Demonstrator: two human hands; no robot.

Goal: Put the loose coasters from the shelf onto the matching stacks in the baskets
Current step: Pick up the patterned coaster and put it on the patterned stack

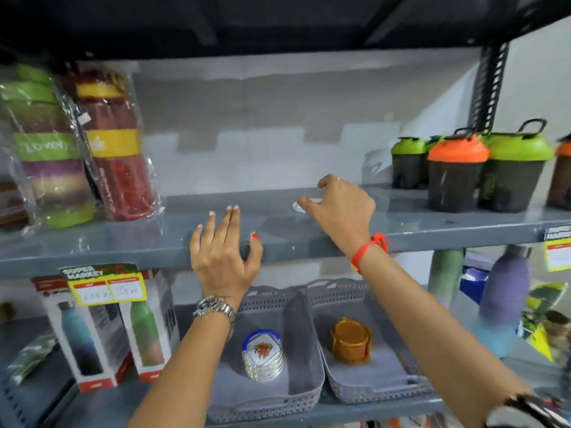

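A loose white coaster (297, 207) lies flat on the upper grey shelf (123, 242), mostly hidden under my right hand (340, 208). That hand's thumb and curled fingers close on the coaster's edge, with the index finger lifted. My left hand (224, 251) is spread open, palm down, on the shelf's front edge and holds nothing. On the shelf below, the left grey basket (306, 350) holds a stack of white coasters with blue rims and a flower print (263, 353). The right grey basket (386, 387) holds a stack of brown coasters (350, 339).
Wrapped stacked containers (117, 149) stand at the upper shelf's left, and shaker bottles with green and orange lids (454, 171) at its right. Boxed bottles (145, 329) sit left of the baskets, loose bottles (503, 291) to the right. Yellow price tags (108, 288) hang from the shelf edge.
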